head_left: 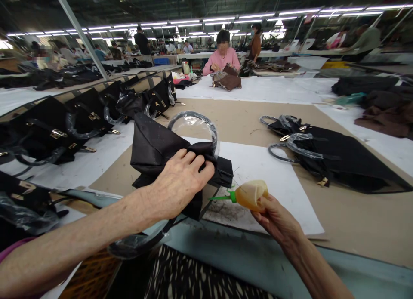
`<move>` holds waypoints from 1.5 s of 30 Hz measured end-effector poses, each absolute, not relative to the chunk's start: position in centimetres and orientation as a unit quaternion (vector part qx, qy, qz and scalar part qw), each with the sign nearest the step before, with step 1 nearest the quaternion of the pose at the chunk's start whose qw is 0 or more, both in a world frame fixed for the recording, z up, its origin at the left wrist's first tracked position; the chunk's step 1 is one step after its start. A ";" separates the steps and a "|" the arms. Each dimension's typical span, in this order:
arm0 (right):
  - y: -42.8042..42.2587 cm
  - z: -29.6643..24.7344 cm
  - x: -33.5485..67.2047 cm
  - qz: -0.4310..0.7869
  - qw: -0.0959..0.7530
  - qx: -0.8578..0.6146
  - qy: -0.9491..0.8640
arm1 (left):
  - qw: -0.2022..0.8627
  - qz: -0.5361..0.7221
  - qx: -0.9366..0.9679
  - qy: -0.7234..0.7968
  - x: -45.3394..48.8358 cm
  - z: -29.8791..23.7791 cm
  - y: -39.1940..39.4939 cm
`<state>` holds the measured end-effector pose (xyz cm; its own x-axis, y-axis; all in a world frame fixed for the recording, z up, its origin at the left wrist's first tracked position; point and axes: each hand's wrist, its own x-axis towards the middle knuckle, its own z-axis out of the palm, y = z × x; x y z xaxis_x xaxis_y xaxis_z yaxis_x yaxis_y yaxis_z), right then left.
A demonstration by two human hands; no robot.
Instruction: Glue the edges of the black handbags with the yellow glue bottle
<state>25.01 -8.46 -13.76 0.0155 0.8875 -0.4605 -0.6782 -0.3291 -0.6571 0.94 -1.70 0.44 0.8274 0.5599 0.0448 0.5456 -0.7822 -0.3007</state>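
Folded black handbag (155, 148) and squeezed amber glue bottle (250, 195), green-nozzled.

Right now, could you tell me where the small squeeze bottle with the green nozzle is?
The squeeze bottle is in the right hand, low and right of centre over the white sheet, its nozzle aimed at the black bag under the left hand.

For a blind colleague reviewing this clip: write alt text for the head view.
The left hand presses on a black handbag on a worktable, while the right hand holds a small squeeze bottle whose green nozzle points at the bag. More black handbags line the left side, another lies right, and a person in pink works opposite.
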 end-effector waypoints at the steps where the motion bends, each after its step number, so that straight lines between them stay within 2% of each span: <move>1: -8.6 -13.6 24.8 0.693 0.566 -0.430 -0.118 | 0.153 0.023 -0.944 -0.292 0.9 0.4 -1.7; 10: -10.2 -11.3 22.9 0.718 0.547 -0.411 -0.132 | 0.165 0.021 -0.943 -0.287 1.0 0.3 -1.7; 32: -12.1 -9.3 21.4 0.673 0.609 -0.419 0.016 | 0.181 -0.002 -0.938 -0.295 0.7 -0.2 -1.9; 45: -13.4 -9.3 21.6 0.673 0.598 -0.434 -0.021 | 0.178 -0.005 -0.938 -0.298 0.9 -0.1 -1.9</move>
<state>21.57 -13.36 -9.35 0.0920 0.8238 -0.5594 -0.7873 -0.2838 -0.5474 0.89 -1.92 -0.08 0.8220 0.5576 0.1160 0.5614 -0.7587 -0.3304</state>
